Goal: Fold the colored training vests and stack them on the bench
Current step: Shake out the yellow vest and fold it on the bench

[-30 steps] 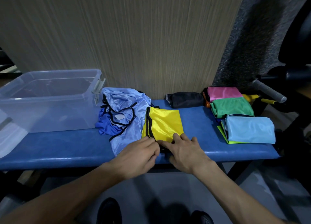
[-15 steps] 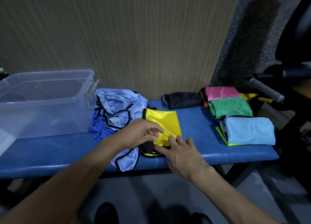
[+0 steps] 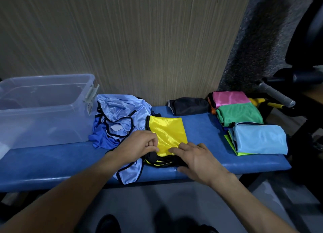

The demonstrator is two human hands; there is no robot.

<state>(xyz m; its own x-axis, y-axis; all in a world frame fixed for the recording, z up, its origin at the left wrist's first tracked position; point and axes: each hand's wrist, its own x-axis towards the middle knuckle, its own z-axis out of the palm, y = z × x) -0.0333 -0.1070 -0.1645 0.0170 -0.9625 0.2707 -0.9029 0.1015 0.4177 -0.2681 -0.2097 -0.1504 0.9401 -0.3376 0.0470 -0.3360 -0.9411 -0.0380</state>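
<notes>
The yellow vest (image 3: 167,133) is glossy mesh with black binding, folded into a rough rectangle near the middle of the desk (image 3: 52,161), a padded top in blue vinyl with a rounded near edge. Its near end is bunched, black trim and a strip of yellow showing under the hands. The left hand (image 3: 141,145) has curled fingers, its grip narrow and pinching the vest's near left edge. The right hand (image 3: 197,158) lies flatter, fingers straight and spread, pressing on the near right corner of the yellow fabric; the vest thus sits just beyond and between both hands.

To the left, touching the yellow vest, is a crumpled heap of shiny light blue vests (image 3: 120,113) with black edging, one flap hanging over the near edge of the desk, and a darker blue cloth (image 3: 101,138) beneath. Further left stands a clear plastic bin (image 3: 42,110), boxy with a grey latch.

On the right end lie folded vests: a sky blue vest (image 3: 260,139) nearest, resting on a lime green one (image 3: 230,145), then a green vest (image 3: 239,114) and a pink vest (image 3: 230,98) at the far side. A black folded cloth (image 3: 188,105) lies against the wood-grain wall (image 3: 139,40).
</notes>
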